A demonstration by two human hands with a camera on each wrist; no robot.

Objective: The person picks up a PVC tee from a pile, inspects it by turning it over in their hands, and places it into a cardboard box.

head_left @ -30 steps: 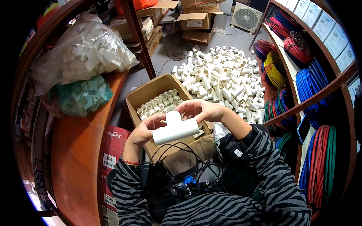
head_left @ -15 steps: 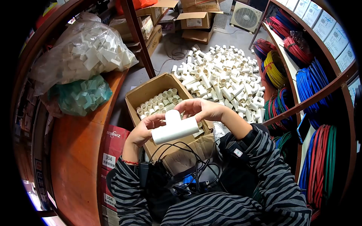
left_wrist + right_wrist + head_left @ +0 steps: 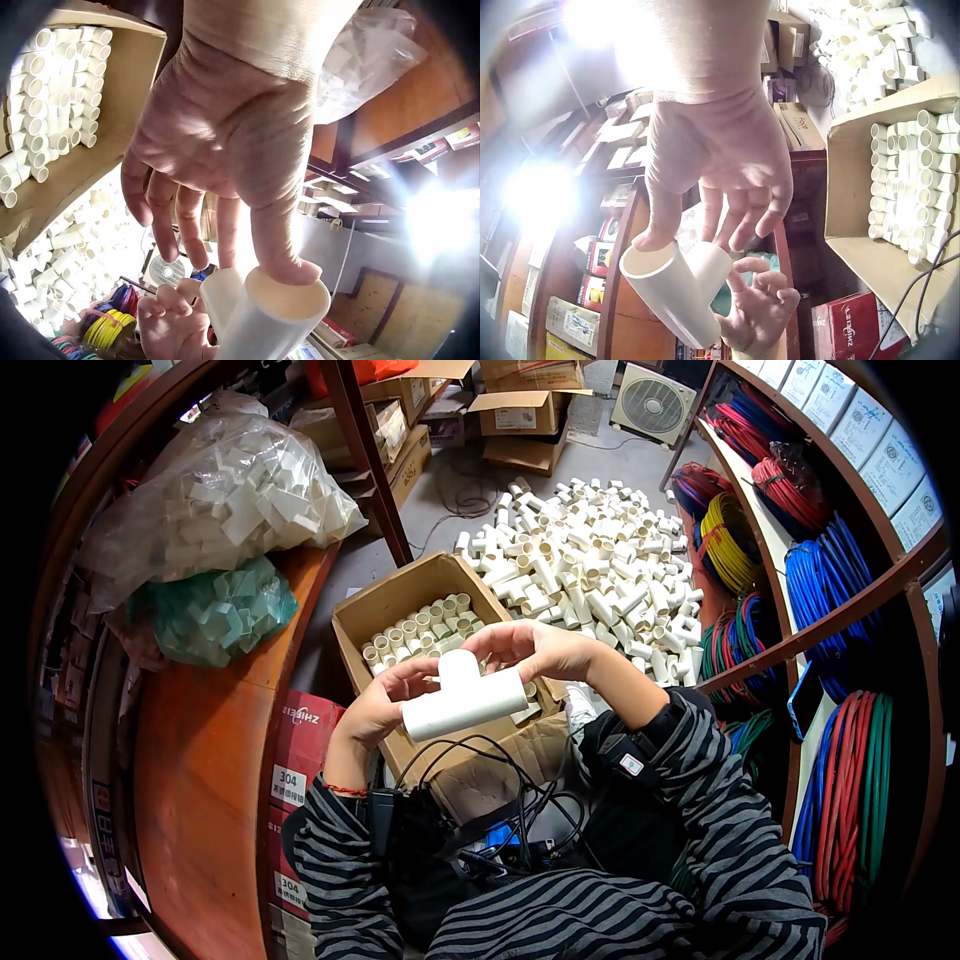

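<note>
A white T-shaped pipe fitting (image 3: 464, 702) is held between both hands above the near part of a cardboard box, its short branch pointing away from the body. My left hand (image 3: 377, 705) pinches its left end; in the left wrist view the thumb of the left hand (image 3: 225, 142) lies on the rim of the open end. My right hand (image 3: 545, 653) pinches the other end, and in the right wrist view the thumb of the right hand (image 3: 716, 157) presses on that rim. Inside the box (image 3: 350, 622) similar fittings (image 3: 410, 632) stand in rows.
Beyond the box a large heap of loose white fittings (image 3: 600, 570) covers the floor. Coiled wires (image 3: 835, 600) fill the right shelves. On the left, plastic bags of fittings (image 3: 240, 500) lie on an orange-brown shelf (image 3: 200, 780). Black cables (image 3: 530, 790) hang near the lap.
</note>
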